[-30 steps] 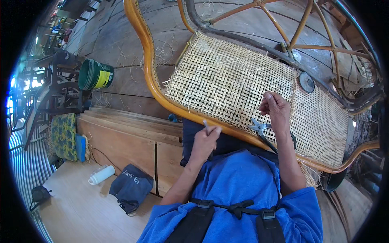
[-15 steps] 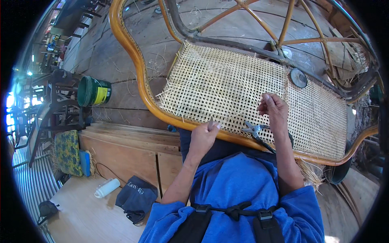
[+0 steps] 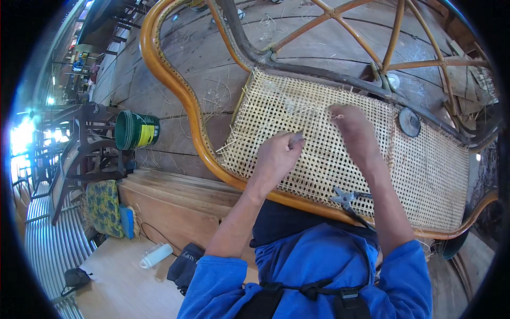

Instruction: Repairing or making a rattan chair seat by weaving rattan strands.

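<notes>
A woven cane panel (image 3: 329, 154) fills the curved wooden chair frame (image 3: 178, 80) in front of me. Over the left part of the weave, my left hand (image 3: 277, 159) is closed round a small grey pointed tool (image 3: 296, 139), most of it hidden in the fist. My right hand (image 3: 353, 130) hovers farther right above the cane, blurred, its fingers curled together; what they pinch, if anything, is too small to see. Below it, pliers (image 3: 345, 196) with dark handles lie on the near edge of the panel. A round dark disc (image 3: 409, 122) rests on the cane at the right.
A green bucket (image 3: 137, 131) stands on the plank floor at left. Nearer are a patterned cushion (image 3: 104, 209), a pale bottle (image 3: 156, 255), a dark cloth bag (image 3: 186, 266) and stacked boards (image 3: 175, 191). Crossed rattan poles (image 3: 382, 66) rise at the far side.
Both hands have moved farther out over the cane, the left one off the near rail with its tool. The view has shifted slightly; the pliers still lie at the near edge.
</notes>
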Demonstrator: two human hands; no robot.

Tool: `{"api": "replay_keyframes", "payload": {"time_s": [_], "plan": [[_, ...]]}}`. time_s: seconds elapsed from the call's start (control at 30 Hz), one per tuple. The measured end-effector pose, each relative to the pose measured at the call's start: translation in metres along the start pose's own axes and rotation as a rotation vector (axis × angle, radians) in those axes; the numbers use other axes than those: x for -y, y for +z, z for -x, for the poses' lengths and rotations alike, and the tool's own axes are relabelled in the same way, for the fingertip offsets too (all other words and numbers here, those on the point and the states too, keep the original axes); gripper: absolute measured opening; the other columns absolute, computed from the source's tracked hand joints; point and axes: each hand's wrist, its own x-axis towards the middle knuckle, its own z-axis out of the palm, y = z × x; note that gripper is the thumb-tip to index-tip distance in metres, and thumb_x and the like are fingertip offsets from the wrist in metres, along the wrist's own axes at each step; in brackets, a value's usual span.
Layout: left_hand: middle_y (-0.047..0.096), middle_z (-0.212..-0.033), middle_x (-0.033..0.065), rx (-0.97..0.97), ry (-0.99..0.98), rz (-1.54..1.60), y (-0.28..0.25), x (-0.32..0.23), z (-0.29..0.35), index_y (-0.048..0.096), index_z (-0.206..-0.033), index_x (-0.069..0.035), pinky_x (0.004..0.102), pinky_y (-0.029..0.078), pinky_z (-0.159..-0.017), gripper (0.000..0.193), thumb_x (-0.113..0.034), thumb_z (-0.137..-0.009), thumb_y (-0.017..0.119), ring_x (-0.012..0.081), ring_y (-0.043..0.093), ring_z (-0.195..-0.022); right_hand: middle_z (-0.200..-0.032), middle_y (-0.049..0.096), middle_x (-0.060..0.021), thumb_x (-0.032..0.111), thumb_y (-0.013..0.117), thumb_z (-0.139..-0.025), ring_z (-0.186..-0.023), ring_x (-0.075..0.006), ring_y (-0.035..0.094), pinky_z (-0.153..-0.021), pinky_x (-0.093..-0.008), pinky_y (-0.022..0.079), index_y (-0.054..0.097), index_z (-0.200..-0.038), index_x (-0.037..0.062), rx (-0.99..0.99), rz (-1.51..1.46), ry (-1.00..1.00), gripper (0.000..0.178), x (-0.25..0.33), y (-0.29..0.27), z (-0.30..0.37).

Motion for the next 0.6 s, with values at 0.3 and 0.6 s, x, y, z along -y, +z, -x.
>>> {"api": "replay_keyframes", "payload": {"time_s": [0.3, 0.6], "plan": [[0.058, -0.075, 0.0076, 0.088, 0.137, 0.027, -0.012, 0.019, -0.087, 0.065, -0.087, 0.0, 0.0288, 0.044, -0.064, 0.016, -0.014, -0.083, 0.06, 0.0153, 0.056, -0.068, -0.076, 0.057, -0.007, 0.012, 0.058, -0.088, -0.069, -0.0146, 0.055, -0.064, -0.0293, 0.046, 0.059, -0.093, 0.0023, 0.487, -0.412, 0.103, 0.011, -0.064, 0.074, -0.056], [0.063, -0.09, 0.0211, 0.314, -0.241, -0.366, -0.051, 0.024, -0.202, 0.058, -0.103, -0.001, 0.042, 0.047, -0.077, 0.048, -0.046, -0.088, 0.049, 0.033, 0.062, -0.087, -0.062, 0.053, -0.0049, 0.016, 0.056, -0.088, -0.057, -0.0135, 0.052, -0.057, -0.0278, 0.043, 0.06, -0.092, 0.0033, 0.061, 0.088, 0.235, 0.014, -0.057, 0.005, -0.155]]}}
